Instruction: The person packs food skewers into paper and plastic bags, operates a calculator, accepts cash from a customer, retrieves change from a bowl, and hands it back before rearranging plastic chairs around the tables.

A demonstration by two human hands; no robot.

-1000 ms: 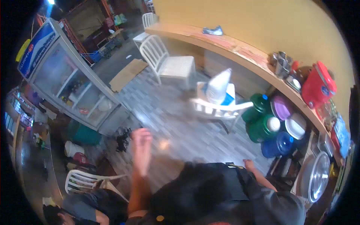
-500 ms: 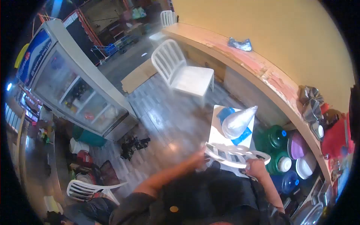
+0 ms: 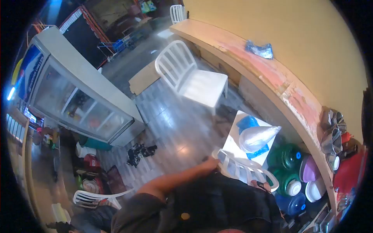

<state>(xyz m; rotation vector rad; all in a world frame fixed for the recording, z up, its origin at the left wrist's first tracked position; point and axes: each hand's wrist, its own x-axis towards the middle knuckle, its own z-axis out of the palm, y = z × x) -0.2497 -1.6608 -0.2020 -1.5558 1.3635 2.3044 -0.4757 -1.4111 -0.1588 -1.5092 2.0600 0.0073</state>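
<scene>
A white slat-backed chair (image 3: 268,175) stands close in front of my body, its back toward me. On its seat lies a pale, shiny cone-shaped plastic bundle (image 3: 254,139), with blue plastic (image 3: 248,122) under and beside it. My left hand (image 3: 211,164) is closed around the left side of the chair's back. At the right side of the backrest, my right hand (image 3: 261,186) has its fingers curled on the rail; my dark shirt hides most of that hand and its forearm.
Another white chair (image 3: 202,85) stands ahead. A glass-door fridge (image 3: 81,101) is at left. Along the right wall runs a worn counter (image 3: 268,66), with large green bottles (image 3: 285,157) and a blue bottle (image 3: 291,204) below. Black litter (image 3: 140,153) lies on the floor. A third white chair (image 3: 95,199) is lower left.
The held chair and its load appear turned and slightly farther right in view. My right hand has drawn in toward my body and is now mostly hidden. The camera view has shifted a little.
</scene>
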